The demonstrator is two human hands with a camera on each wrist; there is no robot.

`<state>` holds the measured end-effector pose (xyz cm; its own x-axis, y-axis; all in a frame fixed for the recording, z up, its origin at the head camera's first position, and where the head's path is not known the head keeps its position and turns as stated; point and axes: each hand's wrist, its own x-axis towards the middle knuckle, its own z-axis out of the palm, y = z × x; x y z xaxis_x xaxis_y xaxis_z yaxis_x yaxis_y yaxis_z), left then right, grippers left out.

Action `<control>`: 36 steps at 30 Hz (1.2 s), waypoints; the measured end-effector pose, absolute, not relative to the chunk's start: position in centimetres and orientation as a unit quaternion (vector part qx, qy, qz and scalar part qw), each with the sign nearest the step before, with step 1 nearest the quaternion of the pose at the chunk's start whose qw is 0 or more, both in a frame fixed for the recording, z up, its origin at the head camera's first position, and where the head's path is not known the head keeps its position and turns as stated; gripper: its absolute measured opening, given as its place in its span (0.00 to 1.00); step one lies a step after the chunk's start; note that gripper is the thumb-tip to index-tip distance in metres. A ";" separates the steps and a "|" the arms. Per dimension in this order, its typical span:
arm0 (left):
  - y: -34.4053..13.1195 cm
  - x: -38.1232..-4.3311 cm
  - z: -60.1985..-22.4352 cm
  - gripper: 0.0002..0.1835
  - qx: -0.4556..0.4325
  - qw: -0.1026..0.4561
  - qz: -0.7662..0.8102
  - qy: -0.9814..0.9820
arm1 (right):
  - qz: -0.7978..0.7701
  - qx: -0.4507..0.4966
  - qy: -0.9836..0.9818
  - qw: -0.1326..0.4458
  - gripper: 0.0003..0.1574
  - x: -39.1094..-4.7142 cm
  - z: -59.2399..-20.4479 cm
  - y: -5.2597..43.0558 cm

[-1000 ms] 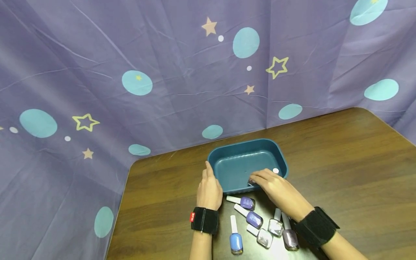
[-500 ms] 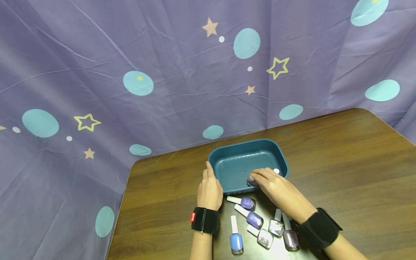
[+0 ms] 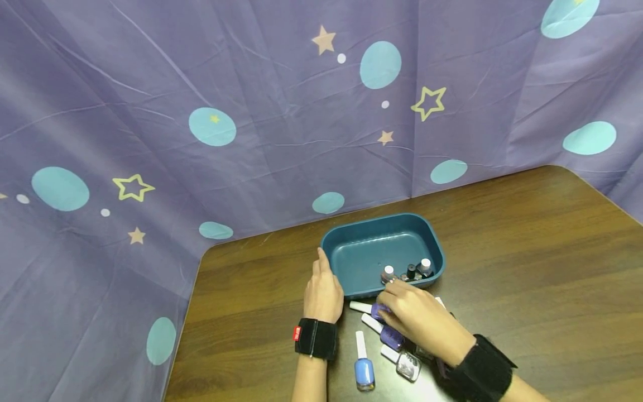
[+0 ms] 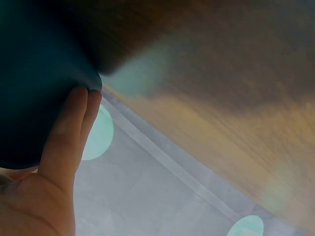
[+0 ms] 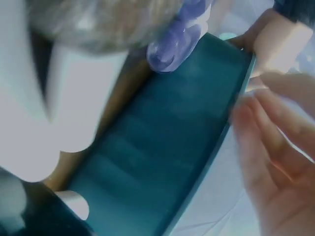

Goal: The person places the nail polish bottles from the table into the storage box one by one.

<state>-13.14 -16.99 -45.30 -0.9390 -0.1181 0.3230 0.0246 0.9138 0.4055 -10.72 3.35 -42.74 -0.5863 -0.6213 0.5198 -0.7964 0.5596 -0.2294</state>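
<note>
My left hand (image 3: 324, 296) rests along the left wall of a teal plastic bin (image 3: 374, 224), its straight fingers against the outside in the left wrist view. My right hand (image 3: 419, 315) is over the bin's near rim, fingers loosely bent and holding nothing in the right wrist view. Just past its fingertips, a white-capped nail polish bottle (image 3: 389, 271) stands inside the bin. To its right are a black-capped bottle (image 3: 411, 272) and another white-capped one (image 3: 425, 266). Beneath my right hand, purple nail polish bottles (image 3: 392, 338) lie on the table, partly covered.
A blue nail polish bottle (image 3: 364, 373) and a silver glitter one (image 3: 408, 366) lie on the wooden table (image 3: 542, 262) nearer me. More bottles are partly hidden under my right wrist. A purple patterned cloth (image 3: 281, 111) hangs behind the table.
My right hand has let go of the white-capped bottle in the bin and drawn back toward me over the near rim. My left hand has stayed in place.
</note>
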 end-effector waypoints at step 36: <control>-17.0 -13.0 -45.2 0.32 0.022 0.178 -0.207 -0.962 | 0.138 0.437 -0.887 0.061 0.10 -9.3 -43.9 3.5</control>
